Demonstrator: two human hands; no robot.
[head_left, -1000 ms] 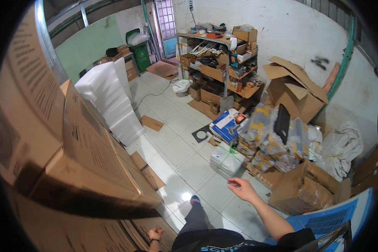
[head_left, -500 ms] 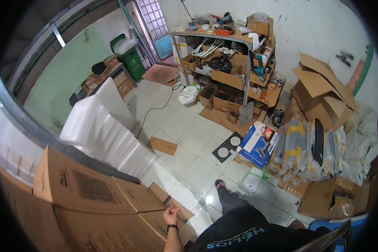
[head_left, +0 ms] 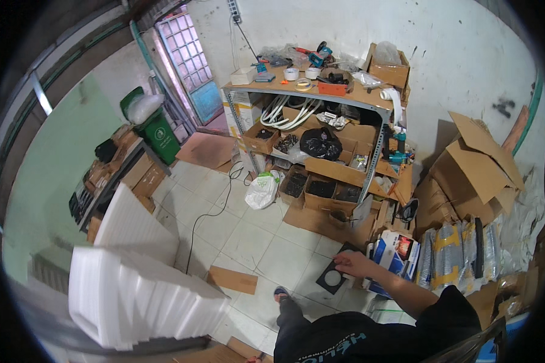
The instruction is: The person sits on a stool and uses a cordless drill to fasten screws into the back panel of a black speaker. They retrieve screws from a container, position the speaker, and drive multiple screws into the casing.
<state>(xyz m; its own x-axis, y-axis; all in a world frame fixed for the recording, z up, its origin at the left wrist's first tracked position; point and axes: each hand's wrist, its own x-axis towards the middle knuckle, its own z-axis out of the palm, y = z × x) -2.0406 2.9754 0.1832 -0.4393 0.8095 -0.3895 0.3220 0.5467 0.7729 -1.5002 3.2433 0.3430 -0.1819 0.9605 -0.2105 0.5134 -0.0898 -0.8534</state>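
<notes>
My right hand (head_left: pixel 352 264) reaches out from the right with its fingers loosely bent and apart, and I see nothing in it. In the picture it overlaps a black flat plate with round cut-outs (head_left: pixel 329 284) lying on the tiled floor; the hand looks raised above the plate, not touching it. Just right of the hand, partly behind my forearm, is a blue and white printed box (head_left: pixel 395 254). My left hand is out of the picture.
White foam sheets (head_left: pixel 139 296) stand at the left. A cardboard piece (head_left: pixel 232 280) and a black cable (head_left: pixel 195 233) lie on the floor. Ahead is a loaded workbench (head_left: pixel 321 91). Bubble-wrapped bundles (head_left: pixel 447 248) and an open carton (head_left: pixel 466 163) stand at the right.
The view has tilted up and turned, so the near cartons at the lower left have mostly left it. My left hand has dropped out of the picture; my right arm has come in.
</notes>
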